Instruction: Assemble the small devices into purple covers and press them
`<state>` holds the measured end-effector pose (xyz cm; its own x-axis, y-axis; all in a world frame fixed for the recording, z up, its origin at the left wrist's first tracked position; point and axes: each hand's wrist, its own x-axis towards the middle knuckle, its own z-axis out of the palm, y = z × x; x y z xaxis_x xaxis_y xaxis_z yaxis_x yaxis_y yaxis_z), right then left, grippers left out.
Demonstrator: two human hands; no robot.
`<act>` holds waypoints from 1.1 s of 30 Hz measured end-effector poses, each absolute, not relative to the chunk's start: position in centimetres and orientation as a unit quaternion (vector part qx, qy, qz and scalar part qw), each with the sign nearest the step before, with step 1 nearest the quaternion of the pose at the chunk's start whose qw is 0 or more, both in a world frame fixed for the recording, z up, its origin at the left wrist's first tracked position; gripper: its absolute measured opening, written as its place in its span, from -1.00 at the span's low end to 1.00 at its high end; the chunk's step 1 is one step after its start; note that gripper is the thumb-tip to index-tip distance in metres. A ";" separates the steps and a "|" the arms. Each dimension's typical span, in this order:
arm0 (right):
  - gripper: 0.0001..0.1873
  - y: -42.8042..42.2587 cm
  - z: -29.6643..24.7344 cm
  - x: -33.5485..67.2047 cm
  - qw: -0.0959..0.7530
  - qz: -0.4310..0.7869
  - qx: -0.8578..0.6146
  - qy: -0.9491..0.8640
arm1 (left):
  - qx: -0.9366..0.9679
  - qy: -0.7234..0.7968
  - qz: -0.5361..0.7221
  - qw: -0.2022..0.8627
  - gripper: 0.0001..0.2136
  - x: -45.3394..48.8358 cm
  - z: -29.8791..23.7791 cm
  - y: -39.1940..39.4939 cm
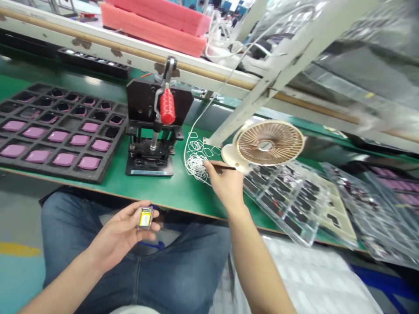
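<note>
My left hand (131, 224) is above my lap, its fingers wrapped round the edges of a small open device housing (145, 217) with a yellow and silver part inside. Over the green table, my right hand (227, 185) pinches a slim dark tool (225, 167), its shaft pointing right; the tip is hidden by the fingers. Those fingertips are at the right side of a tangled pile of thin white ring gaskets (196, 166). Several loose white rings (208, 151) lie just behind the pile.
A black press with a red-handled toggle clamp (167, 107) stands mid-table. Left of it lies a dark foam tray (108, 161) of purple housings. A beige fan (270, 144) and clear parts trays (307, 235) are on the right. A white cable (209, 104) hangs from the shelf.
</note>
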<state>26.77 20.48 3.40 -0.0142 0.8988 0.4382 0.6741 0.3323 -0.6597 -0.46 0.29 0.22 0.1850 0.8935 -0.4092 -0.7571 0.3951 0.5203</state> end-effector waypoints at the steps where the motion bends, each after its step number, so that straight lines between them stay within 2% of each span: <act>1: -0.39 21.1 3.6 27.3 0.387 0.120 -0.570 -0.715 | 0.103 0.338 0.536 0.766 -0.71 -0.4 0.2 0.2; 5: -0.37 19.9 4.1 28.6 0.384 0.082 -0.583 -0.711 | 0.101 0.357 0.521 0.769 -0.68 -0.2 0.1 -0.2; 8: -0.43 17.5 4.6 31.0 0.420 0.081 -0.563 -0.707 | 0.075 0.410 0.503 0.757 -0.63 -0.6 -0.4 -0.6; 9: -0.48 17.0 4.9 32.5 0.410 0.061 -0.574 -0.706 | 0.066 0.428 0.496 0.752 -0.61 -0.9 -0.7 -0.7; 14: -0.62 18.7 7.3 44.6 0.199 -0.065 -0.742 -0.637 | 0.061 0.501 0.451 0.736 -0.51 -2.0 -2.2 -0.6; 20: -0.74 25.0 8.7 54.1 0.084 -0.033 -0.790 -0.607 | 0.092 0.473 0.439 0.758 -0.60 0.3 -1.2 -0.1; 26: -0.78 27.5 7.5 55.0 0.024 -0.007 -0.771 -0.636 | 0.108 0.475 0.420 0.765 -0.61 2.3 -0.1 -0.9; 33: -0.82 27.2 7.4 55.8 0.034 0.007 -0.745 -0.666 | 0.100 0.488 0.383 0.778 -0.49 1.1 -1.4 -0.9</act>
<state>55.83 27.25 7.42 0.1129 0.9930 0.0352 0.9920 -0.1107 -0.0603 1.06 -0.89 -1.45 0.2295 0.6936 -0.6828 -0.4992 0.6861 0.5292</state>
